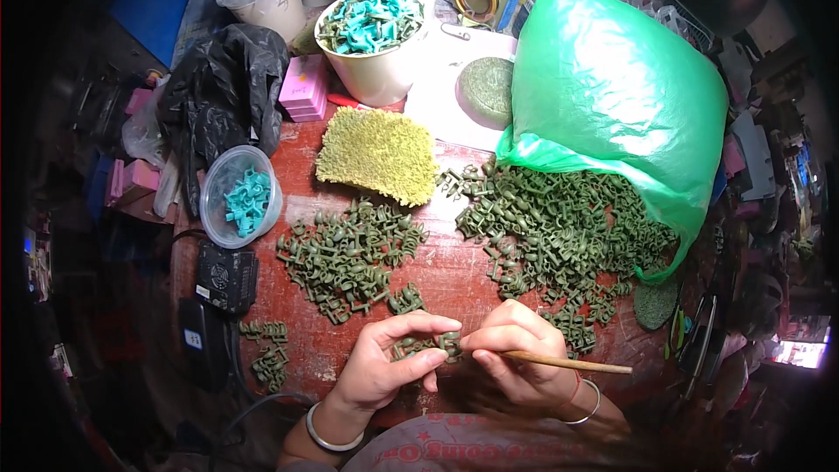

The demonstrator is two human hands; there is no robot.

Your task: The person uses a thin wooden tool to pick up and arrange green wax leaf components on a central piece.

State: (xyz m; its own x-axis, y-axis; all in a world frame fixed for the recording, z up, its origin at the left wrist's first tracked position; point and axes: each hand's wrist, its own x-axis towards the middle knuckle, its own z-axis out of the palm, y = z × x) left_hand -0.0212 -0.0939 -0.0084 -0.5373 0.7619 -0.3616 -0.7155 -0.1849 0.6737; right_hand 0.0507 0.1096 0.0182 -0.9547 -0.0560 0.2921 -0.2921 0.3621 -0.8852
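My left hand (377, 369) is closed on a small dark green ring-like piece (451, 343), pinched between thumb and forefinger, with a few more such pieces behind its fingers. In my right hand (524, 351) is a slim tool with a wooden handle (581, 363); its tip meets the piece and is hidden by the fingers. Just beyond my left hand lies a heap of the same green pieces (350, 253). A larger heap (559, 227) spills from a bulging green plastic bag (620, 87) on the right. A small cluster (269, 367) lies at the left.
A yellow shaggy pad (377, 156) lies mid-table. Behind it stands a white bucket (371, 79) with turquoise and green pieces. At left are a clear tub (210, 201) of turquoise pieces, a black bag (223, 92), pink blocks (304, 87) and a black device (225, 278).
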